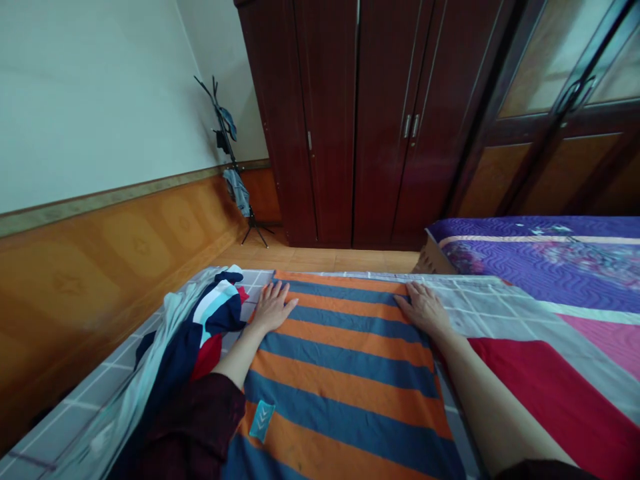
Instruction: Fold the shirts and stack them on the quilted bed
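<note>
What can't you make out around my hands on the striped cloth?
Head view.
Near end of the striped cloth: cut off by the bottom edge.
Garments in the clothes pile beside the left hand: hidden by folds.
Cloth corner under the right hand: covered by the palm.
Items on the coat stand: too small.

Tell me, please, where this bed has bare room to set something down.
Bare grey checked sheet lies between the orange-and-blue striped cloth and the red-and-pink blanket; another strip borders the wood-panelled wall. The navy, white and red clothes crowd the left hand.

The shirt [345, 360] lies on the bed [500, 300], clothes pile [210, 327] left, wardrobe [375, 133] behind.
</note>
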`<state>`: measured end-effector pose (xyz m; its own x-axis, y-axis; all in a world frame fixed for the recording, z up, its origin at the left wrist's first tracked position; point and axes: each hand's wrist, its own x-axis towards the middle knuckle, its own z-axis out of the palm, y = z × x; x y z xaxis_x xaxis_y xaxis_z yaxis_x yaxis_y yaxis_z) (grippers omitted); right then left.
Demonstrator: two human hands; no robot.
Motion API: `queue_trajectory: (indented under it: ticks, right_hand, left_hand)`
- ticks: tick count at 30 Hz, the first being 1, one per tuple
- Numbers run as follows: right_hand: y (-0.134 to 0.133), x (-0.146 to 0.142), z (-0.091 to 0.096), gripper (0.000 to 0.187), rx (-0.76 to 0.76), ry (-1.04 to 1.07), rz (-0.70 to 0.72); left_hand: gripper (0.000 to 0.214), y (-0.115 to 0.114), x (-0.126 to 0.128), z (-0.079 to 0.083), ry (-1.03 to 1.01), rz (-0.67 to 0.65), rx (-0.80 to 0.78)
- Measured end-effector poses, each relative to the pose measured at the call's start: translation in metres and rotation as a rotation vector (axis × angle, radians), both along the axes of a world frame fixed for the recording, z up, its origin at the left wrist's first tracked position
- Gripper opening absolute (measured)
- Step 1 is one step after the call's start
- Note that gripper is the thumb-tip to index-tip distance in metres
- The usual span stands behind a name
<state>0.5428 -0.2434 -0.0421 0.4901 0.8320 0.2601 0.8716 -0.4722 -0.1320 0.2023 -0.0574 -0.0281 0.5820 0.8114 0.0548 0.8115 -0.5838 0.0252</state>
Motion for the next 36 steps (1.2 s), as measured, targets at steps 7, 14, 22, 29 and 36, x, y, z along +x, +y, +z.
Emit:
queue_trajectory:
  ticks: [7, 14, 22, 29, 36]
  right_hand:
    - [0.008, -0.051, 0.029, 0.072, -0.024, 0.004, 0.075]
    - [0.009, -0.089, 0.018, 0.068, -0.118, 0.000, 0.130]
    - [0.007, -0.078, 0.014, 0.070, -0.152, -0.026, 0.037]
    - [0.014, -0.101, 0.016, 0.069, -0.196, -0.011, 0.008]
    - [0.028, -0.122, 0.017, 0.070, -0.239, 0.004, 0.156]
  left_hand:
    - [0.069, 0.012, -0.006, -0.013, -0.026, -0.004, 0.026]
    - [0.075, 0.019, -0.012, -0.012, -0.037, 0.104, -0.037]
    - [0.061, 0.014, -0.009, -0.009, -0.118, -0.111, 0.072]
    - [0.067, 0.011, -0.004, -0.013, -0.088, -0.192, -0.048]
    - [0.072, 0.022, -0.014, -0.017, -0.088, -0.105, -0.013]
